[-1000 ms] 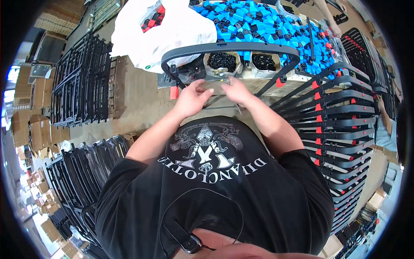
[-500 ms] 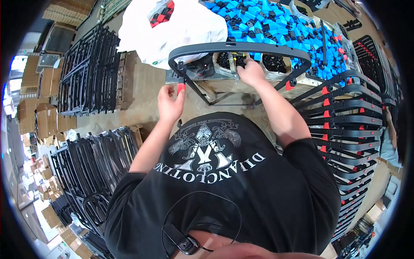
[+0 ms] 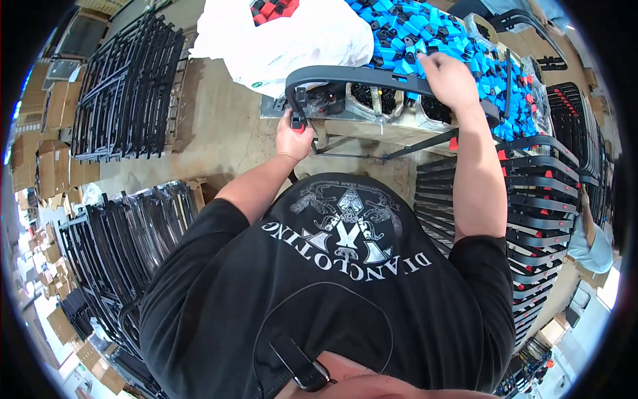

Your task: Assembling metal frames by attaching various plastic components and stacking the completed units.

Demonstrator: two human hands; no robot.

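While both hands grip it, a curved black metal frame bar (image 3: 372,76) spans across the front of the work area, arched like a wide handle, just above a row of open bins holding small black parts (image 3: 372,100). Left hand (image 3: 294,136) is closed around the bar's left downturned end, right at a small red cap (image 3: 297,126) on the leg tip; fingers wrapped, thumb side toward the person. Right hand (image 3: 450,73) is closed over the top of the bar toward its right side, fingers curled over the far edge. Behind the bar, a big heap of blue plastic caps (image 3: 425,33) mixed with some black ones fills the tabletop, and a white plastic bag (image 3: 292,40) with red caps (image 3: 269,8) showing at its mouth sits to the left of the heap. Below the bins, thin black rods (image 3: 372,149) of a support run diagonally. On the person's right, a tall stack of finished black curved frames with red end caps (image 3: 531,199) lies near the right arm. On the left, black wire-frame racks (image 3: 126,80) are piled on the concrete floor (image 3: 219,133), with more black frames (image 3: 126,253) lower left beside cardboard boxes (image 3: 46,146). Person wears a black printed T-shirt (image 3: 332,286). Another person's light blue sleeve (image 3: 588,243) shows at far right edge.
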